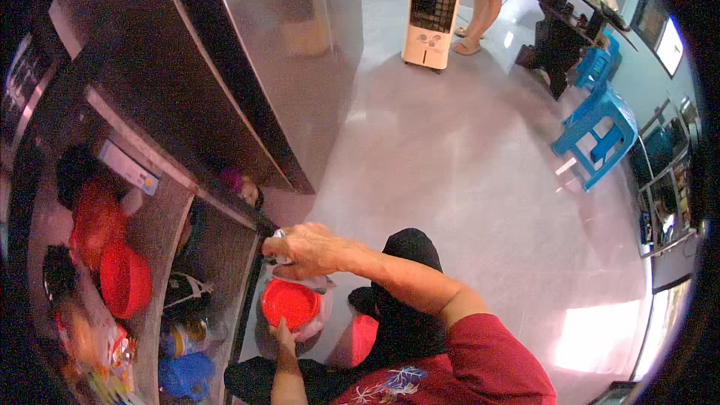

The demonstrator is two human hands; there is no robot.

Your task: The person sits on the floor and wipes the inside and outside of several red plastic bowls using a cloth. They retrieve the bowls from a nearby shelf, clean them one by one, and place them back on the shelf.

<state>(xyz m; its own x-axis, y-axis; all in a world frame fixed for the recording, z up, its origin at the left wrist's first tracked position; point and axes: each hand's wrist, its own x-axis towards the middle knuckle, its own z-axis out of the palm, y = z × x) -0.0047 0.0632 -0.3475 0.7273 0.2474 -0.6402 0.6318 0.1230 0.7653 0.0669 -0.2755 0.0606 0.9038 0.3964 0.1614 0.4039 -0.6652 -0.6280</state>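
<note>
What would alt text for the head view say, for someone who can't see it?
A person's left hand holds the rim of a red bowl beside open shelves; the right hand grips something pale. Farther off, another person stands by a tall appliance, with blue stools at right.

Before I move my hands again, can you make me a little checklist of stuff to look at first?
1. Left hand on the red bowl: ok, it holds the near rim.
2. Right hand holding its pale thing: ok.
3. Knowing what that pale thing is: cannot tell, the hand hides much of it.
4. Tidy shelves: not ok, things are crowded together.
5. Other person out of the way: ok, standing across the floor beside a tall appliance.
</note>
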